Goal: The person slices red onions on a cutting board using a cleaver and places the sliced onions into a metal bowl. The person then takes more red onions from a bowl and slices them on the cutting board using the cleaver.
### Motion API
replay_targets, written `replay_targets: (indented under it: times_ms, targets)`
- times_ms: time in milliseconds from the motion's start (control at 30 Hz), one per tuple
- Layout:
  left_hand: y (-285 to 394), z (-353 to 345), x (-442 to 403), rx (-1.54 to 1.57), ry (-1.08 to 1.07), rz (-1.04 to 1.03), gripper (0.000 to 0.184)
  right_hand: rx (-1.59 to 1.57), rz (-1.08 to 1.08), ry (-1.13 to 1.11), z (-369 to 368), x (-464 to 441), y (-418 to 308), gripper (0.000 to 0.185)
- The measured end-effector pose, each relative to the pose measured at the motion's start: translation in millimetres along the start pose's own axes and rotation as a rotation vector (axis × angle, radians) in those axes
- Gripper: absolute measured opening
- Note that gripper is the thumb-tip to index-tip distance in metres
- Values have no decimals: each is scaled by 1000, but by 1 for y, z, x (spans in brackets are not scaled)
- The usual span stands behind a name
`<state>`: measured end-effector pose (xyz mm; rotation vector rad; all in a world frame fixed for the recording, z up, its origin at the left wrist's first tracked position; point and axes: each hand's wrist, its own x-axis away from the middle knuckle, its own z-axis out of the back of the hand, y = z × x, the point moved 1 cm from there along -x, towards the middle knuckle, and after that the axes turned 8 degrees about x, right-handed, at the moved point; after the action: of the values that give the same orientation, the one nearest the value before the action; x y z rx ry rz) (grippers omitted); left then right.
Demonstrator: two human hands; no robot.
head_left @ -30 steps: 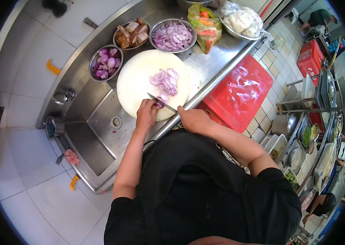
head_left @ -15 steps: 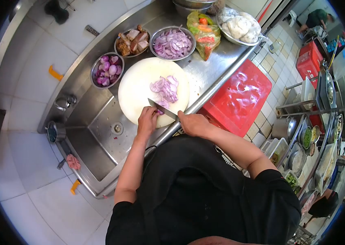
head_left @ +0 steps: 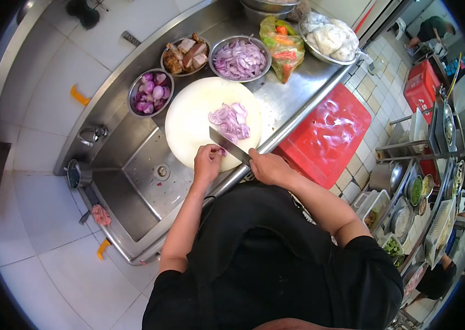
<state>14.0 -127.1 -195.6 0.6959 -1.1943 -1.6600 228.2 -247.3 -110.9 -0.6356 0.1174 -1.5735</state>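
Note:
On the round white cutting board [head_left: 186, 118] lies a loose heap of sliced purple onion [head_left: 230, 121]. My right hand [head_left: 268, 166] is closed round the handle of a knife [head_left: 231, 147], whose wide blade points up and left across the board's lower part. Near the blade, my left hand [head_left: 208, 163] has its fingers curled over a small piece of purple onion [head_left: 221, 152], mostly covered by them. Behind the board stand a bowl of whole peeled purple onions [head_left: 151, 93] and a bowl of onion slices [head_left: 240, 59].
A bowl of meat chunks [head_left: 187, 55] and a bag of peppers [head_left: 283, 49] stand at the back. Left of the board is a steel sink [head_left: 133, 206]. A red bin lid [head_left: 328, 135] is beyond the counter's edge at right. A distant person [head_left: 430, 30] bends down.
The whole view has shifted slightly, so the counter appears a little farther right. The knife blade shows more of its flat side beside the onion slices. Both hands keep their holds.

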Motion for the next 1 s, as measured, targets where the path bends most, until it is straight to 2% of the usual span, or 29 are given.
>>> replay_targets:
  times_ms: [67, 133, 233, 667, 1000]
  targets:
    - [5, 1, 4, 29, 15, 9, 18, 18, 19, 8, -8, 1, 1, 26]
    - [8, 5, 4, -167, 18, -154, 14, 44, 27, 40, -4, 6, -6, 25]
    - [6, 9, 2, -145, -16, -235, 15, 91, 41, 38, 3, 14, -12, 25]
    - [2, 12, -3, -163, -50, -214, 12, 152, 27, -36, 13, 14, -18, 25]
    - [0, 12, 0, -193, 3, -321, 13, 134, 36, -68, 11, 9, -20, 23]
